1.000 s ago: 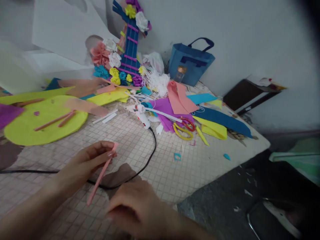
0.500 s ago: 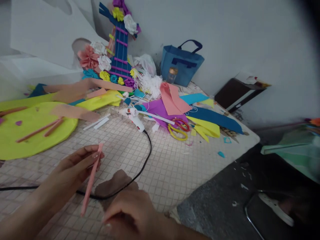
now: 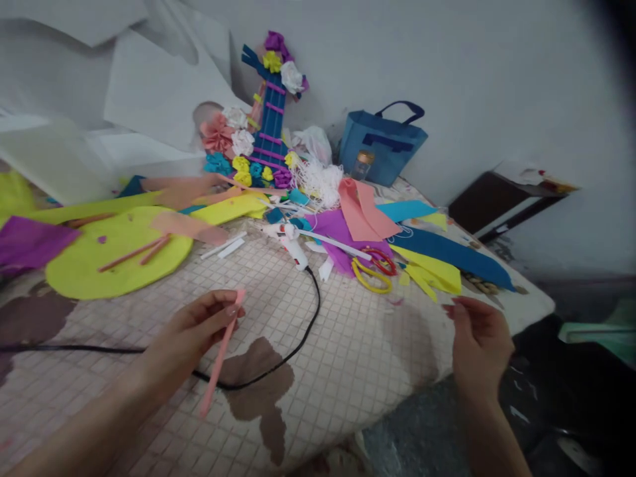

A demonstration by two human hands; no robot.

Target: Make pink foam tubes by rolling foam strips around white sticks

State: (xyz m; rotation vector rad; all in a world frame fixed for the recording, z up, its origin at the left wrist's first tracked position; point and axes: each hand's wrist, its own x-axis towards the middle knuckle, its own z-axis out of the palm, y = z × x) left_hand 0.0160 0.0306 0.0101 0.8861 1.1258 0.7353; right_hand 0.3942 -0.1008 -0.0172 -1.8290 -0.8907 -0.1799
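My left hand (image 3: 209,324) pinches a slim pink rolled-paper stick (image 3: 219,364) near its top end. The stick slants down toward me over the tiled-pattern tabletop. My right hand (image 3: 481,341) is raised above the table's right edge, fingers drawn together; whatever they may hold is too small to make out. Beyond my left hand lies a white glue gun (image 3: 291,245), its black cord (image 3: 313,318) curving behind the pink stick. Similar pink sticks (image 3: 133,253) rest on a yellow paper shape (image 3: 114,281) at left.
Red and yellow scissors (image 3: 371,277) lie among purple, pink, blue and yellow paper. At the back stand a flower-trimmed blue paper guitar (image 3: 271,126) and a blue bag (image 3: 385,149). White string (image 3: 320,182) is heaped between them. White boards (image 3: 149,86) lean against the wall.
My right hand has swung from the near middle out to the right and up. My left hand still holds the pink stick. The whole view has shifted, showing more of the table's left side.
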